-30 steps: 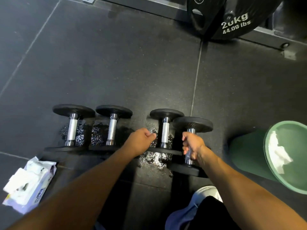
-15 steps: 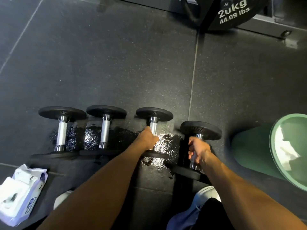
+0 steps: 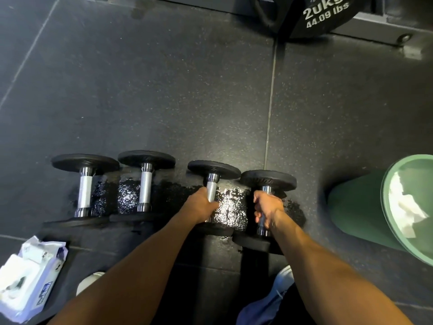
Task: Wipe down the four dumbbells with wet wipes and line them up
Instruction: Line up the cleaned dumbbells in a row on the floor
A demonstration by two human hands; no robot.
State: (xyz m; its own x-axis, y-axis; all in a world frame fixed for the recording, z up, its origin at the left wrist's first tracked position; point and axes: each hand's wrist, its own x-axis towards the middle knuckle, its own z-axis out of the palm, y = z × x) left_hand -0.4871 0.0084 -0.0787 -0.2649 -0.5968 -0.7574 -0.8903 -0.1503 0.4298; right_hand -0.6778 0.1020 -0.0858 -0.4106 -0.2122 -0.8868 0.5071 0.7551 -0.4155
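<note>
Four black dumbbells with chrome handles lie side by side on the dark rubber floor. The leftmost dumbbell (image 3: 84, 186) and the second dumbbell (image 3: 145, 181) lie untouched. My left hand (image 3: 201, 207) grips the handle of the third dumbbell (image 3: 213, 170). My right hand (image 3: 267, 207) grips the handle of the fourth dumbbell (image 3: 268, 180), which sits slightly nearer to me than the others. A wet patch (image 3: 230, 207) glistens on the floor between the handles.
A pack of wet wipes (image 3: 28, 277) lies at the lower left. A green bin (image 3: 398, 202) with used white wipes inside stands at the right. A black 20 kg weight plate (image 3: 323, 12) leans at the top. My shoes show at the bottom.
My left hand went from beside the third dumbbell to gripping its handle. The right hand has brought the fourth dumbbell closer to the third.
</note>
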